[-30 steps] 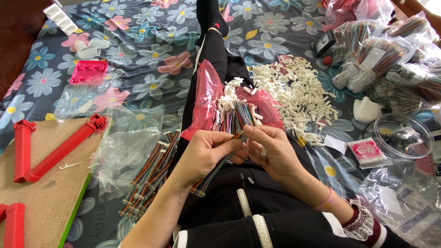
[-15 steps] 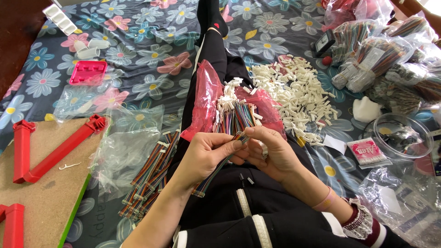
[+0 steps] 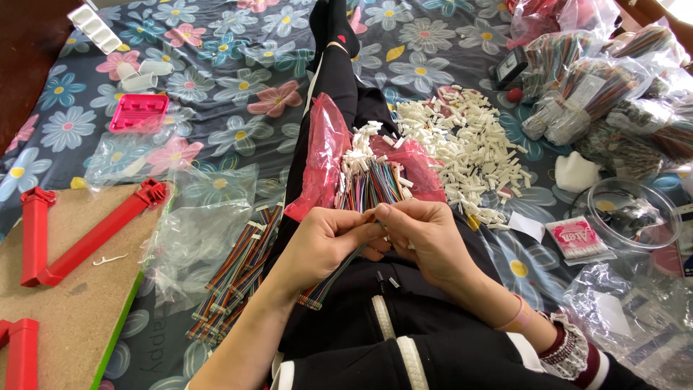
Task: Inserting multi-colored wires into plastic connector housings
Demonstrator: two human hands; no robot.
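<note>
My left hand (image 3: 321, 242) and my right hand (image 3: 426, 242) meet over my lap, both pinching one multicoloured ribbon cable (image 3: 328, 278) whose loose end hangs down to the left. Just beyond my fingers, a bundle of similar cables with white connectors (image 3: 372, 177) lies on a red plastic bag (image 3: 325, 155) across my black-trousered leg. A heap of small white connector housings (image 3: 469, 152) is spread on the flowered sheet to the right of my leg.
A pile of finished coloured cables (image 3: 234, 278) on clear plastic lies left of my leg. A red frame (image 3: 90, 235) rests on a board at the left, with a pink tray (image 3: 138, 112) behind it. Bagged cable bundles (image 3: 592, 87), a clear round tub (image 3: 632, 213) and a small packet (image 3: 577, 238) sit right.
My hands have stayed in place over my lap; only the fingers have shifted slightly along the ribbon cable's end.
</note>
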